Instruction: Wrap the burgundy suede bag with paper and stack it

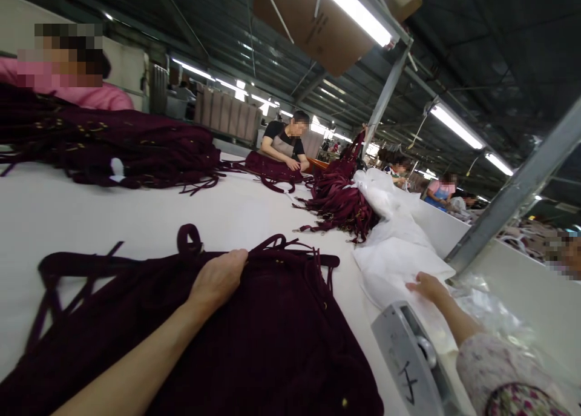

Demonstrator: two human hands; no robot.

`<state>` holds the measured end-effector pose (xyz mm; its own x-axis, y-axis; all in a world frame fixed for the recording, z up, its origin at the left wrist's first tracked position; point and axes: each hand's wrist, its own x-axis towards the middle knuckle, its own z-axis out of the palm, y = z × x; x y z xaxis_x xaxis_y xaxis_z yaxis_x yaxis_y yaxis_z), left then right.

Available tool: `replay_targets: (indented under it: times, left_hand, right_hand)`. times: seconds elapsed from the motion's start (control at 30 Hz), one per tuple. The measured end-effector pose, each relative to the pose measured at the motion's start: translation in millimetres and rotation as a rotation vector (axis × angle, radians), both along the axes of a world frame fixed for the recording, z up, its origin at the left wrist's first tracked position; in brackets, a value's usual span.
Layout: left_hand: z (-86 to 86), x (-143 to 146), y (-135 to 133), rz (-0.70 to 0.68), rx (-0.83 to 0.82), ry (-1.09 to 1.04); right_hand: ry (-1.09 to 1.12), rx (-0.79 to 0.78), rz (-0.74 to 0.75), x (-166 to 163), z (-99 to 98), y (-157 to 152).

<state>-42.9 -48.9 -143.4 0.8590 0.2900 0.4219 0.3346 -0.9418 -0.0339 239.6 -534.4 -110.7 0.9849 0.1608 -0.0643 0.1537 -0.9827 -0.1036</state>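
A dark maroon fabric bag with straps and small gold fittings lies flat on the white table in front of me. My left hand is closed over the bag's upper edge, its fingertips partly hidden by the cloth. To the right, my right hand pinches a thin white sheet from a loose white heap. Below that hand stands a grey metal tape dispenser-like device with a dark mark on its side.
Heaped maroon bags lie at the far left, near a person in pink. Bundled maroon straps sit beside white plastic wrap. Across the table, a person handles another maroon bag. A slanting metal post rises at right, near clear plastic bags.
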Motion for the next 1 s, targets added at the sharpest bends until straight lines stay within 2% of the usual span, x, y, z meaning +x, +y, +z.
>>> replay_targets:
  times: [0.1,0.2,0.3,0.4,0.47,0.53,0.6,0.67,0.77,0.87,0.93,1.0]
  left_hand:
    - [0.1,0,-1,0.004,-0.027,0.002]
    - [1.1,-2,-3,-0.006,-0.026,-0.013]
    - [3.1,-4,-5,-0.010,-0.040,-0.029]
    - [5.9,-4,-5,-0.010,-0.129,-0.049]
    - [8.0,-4,-6,-0.027,-0.199,-0.071]
    - [9.7,-6,-7,-0.045,-0.241,-0.091]
    - [11.0,-9,-9,-0.043,-0.265,-0.096]
    - [12.2,-12,-13,-0.027,-0.292,-0.083]
    - [14.9,-13,-17,-0.010,-0.344,-0.060]
    - [21.2,-10,-20,0.010,-0.383,-0.069]
    - [27.8,-10,-21,0.006,-0.399,-0.083]
    - [34.6,-11,-22,-0.014,-0.405,-0.100]
  right_hand:
    - [-0.029,0.051,0.083,10,2.8,-7]
    - [-0.035,0.141,0.166,13,15.9,-16]
    - [-0.067,0.262,0.218,11,38.8,-24]
    - [-0.141,0.382,0.262,2,69.9,-24]
    - [-0.196,0.556,0.297,-8,92.8,-15]
    - [-0.187,0.854,0.334,-22,113.5,5]
    - [-0.071,1.176,0.362,-41,127.7,34]
    - [0.104,1.336,0.370,-64,130.6,72]
    - [0.383,1.307,0.403,-112,107.6,143]
    - [0.744,1.232,0.429,-177,57.5,223]
    - [0.981,1.136,0.347,-215,21.0,273]
    - [1.031,1.165,0.286,-237,-7.3,318]
